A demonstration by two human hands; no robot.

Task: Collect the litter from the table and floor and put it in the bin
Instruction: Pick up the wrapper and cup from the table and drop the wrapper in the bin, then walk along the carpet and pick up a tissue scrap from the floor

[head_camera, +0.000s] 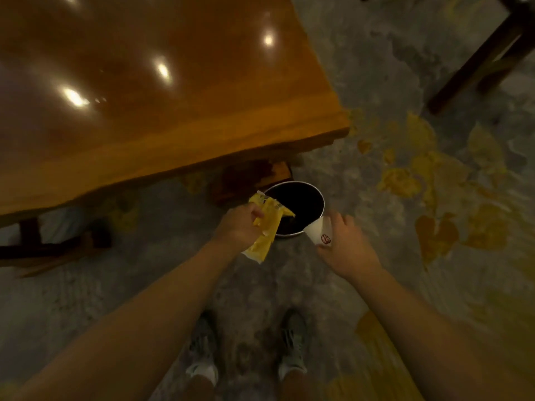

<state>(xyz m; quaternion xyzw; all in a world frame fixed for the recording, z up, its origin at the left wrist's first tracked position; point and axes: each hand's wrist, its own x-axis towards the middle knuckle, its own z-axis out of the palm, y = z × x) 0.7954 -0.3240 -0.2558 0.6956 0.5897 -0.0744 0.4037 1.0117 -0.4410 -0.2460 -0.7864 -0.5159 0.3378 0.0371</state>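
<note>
Left hand is closed on yellow wrappers, whose upper ends reach over the near-left rim of the bin; the lower ends hang outside it. Right hand grips a white paper cup with a red mark, held tilted at the bin's near-right rim, fingers loosely curled around it. The bin stands on the floor just off the desk corner.

To drop cleanly, I would bring each hand further forward so the litter sits wholly over the dark opening before letting go. The wrappers are light and long and may catch on the rim or flutter out, so release them low. The cup's mouth should tip inward.

The bin's inside is black; what lies in it cannot be made out. How many wrappers there are is unclear. Motion blur softens the floor, so yellow patches there may be stains or litter. The desk is cut off at left.
</note>
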